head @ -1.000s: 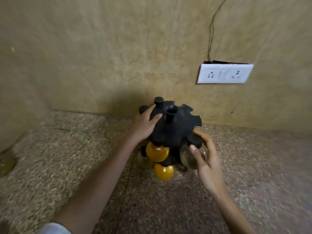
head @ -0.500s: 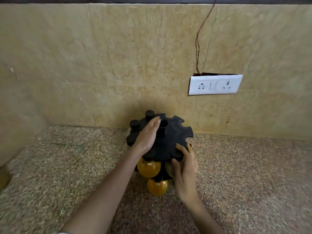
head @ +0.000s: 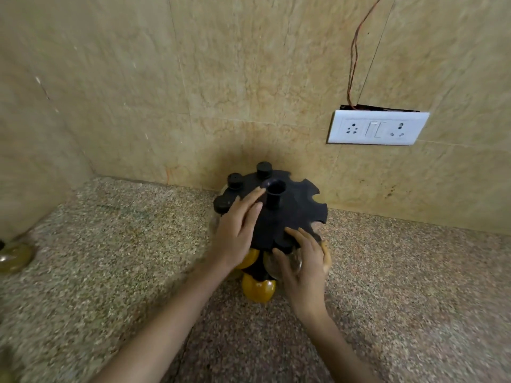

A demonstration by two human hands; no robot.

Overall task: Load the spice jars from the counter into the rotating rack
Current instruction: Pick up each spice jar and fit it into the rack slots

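Resting flat and open on the black rotating rack, the left hand steadies its slotted top while the right hand wraps a clear spice jar at the front rim. Yellow-filled jars hang below, above the speckled counter; a white socket plate sits on the wall.

One black rotating rack stands under two hands, the left hand and the right hand. Three black jar caps show beyond the left hand, two yellow-filled jars hang between the hands, and one clear jar sits against the right hand.
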